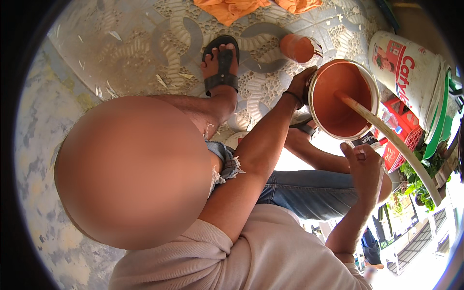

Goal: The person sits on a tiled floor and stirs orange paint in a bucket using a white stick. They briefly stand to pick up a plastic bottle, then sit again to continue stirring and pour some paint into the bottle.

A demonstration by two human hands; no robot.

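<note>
My left hand [304, 85] grips the side of a white-rimmed bucket [313, 110], tilted so that its opening faces me. Reddish-orange paint [333, 116] coats the inside. From it a long pale stick [403, 147] slants out to the lower right, its inner end stained orange. My right hand [364, 163], a ring on one finger, is closed just below the bucket and left of the stick, not touching the stick. What its curled fingers hold, if anything, is hidden. Behind it shows part of a dark-labelled container [366, 139].
A small orange-stained pot [297, 48] stands on the patterned tile floor [270, 31], beyond the bucket. Orange cloths [232, 8] lie at the top. On the right are a large white pail [403, 72], a green lid [440, 121], a red crate [398, 113] and plants [420, 186].
</note>
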